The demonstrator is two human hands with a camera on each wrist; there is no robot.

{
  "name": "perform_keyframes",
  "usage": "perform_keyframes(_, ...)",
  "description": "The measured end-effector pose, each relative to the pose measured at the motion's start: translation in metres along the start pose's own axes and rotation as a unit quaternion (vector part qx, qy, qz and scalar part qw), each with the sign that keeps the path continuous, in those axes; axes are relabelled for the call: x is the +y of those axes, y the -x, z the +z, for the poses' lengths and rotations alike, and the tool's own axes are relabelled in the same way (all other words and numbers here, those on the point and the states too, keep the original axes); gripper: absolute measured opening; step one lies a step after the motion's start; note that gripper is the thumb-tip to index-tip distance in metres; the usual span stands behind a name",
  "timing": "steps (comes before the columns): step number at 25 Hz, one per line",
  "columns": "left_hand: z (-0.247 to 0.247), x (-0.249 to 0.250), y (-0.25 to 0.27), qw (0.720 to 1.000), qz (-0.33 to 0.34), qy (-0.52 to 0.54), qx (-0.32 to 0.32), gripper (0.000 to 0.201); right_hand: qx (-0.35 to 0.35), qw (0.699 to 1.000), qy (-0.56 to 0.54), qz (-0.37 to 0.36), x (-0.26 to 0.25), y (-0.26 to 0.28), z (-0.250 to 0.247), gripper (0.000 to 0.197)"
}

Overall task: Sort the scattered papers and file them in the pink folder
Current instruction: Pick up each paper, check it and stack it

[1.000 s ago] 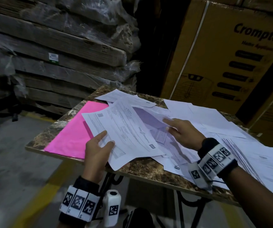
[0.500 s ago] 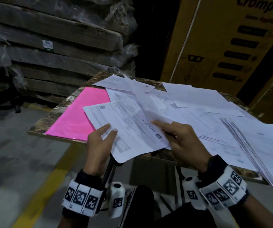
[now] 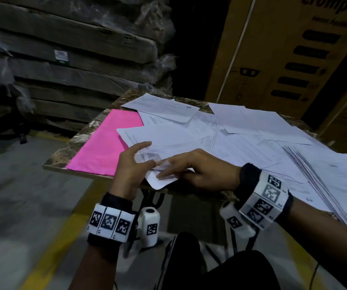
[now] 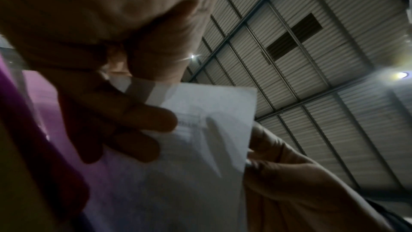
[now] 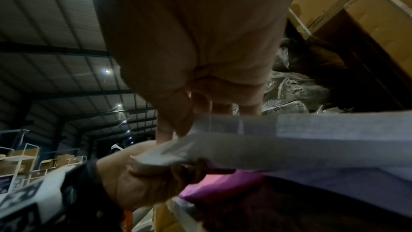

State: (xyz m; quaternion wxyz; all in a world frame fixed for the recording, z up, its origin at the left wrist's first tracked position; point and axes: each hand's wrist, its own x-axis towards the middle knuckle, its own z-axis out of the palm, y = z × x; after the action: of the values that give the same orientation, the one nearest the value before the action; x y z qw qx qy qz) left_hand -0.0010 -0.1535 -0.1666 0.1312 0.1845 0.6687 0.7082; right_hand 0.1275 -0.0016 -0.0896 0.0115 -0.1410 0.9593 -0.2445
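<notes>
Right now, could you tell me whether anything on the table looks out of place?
Yes: the papers lie askew and overlapping across the table, some overhanging its near edge, and several cover the pink folder's right side.

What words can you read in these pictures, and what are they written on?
"Crompto", cut off by the picture's edge: on the big cardboard box.
Smaller line under it: blurred.
Print on the papers: too small to read.
White sticker on the wrapped stack: unreadable.
Wristbands: square code patterns, tiny unreadable letters.
</notes>
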Motion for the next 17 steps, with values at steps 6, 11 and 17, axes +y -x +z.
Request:
perform_keyframes(6, -0.015, -0.014, -0.009, 0.998, -0.003, 0.023, 0.053, 0.034, -0.05, 0.997, -0.032, 0.059, 0.012, -0.011, -0.05, 0.024)
perform_keyframes(11, -0.023, -0.025, -0.018, 0.989, -0.019, 0.032, 0.143, 0.028, -0.033, 0.964, 0.178, 0.193, 0.047, -0.033, -0.091, 0.022)
perform_keyframes(17, -0.02, -0.028, -0.023, 0.986, -0.03, 0.015, 0.165, 0.03, -0.115, 0.91, 0.271, 0.292, 0.111, -0.074, -0.095, 0.046)
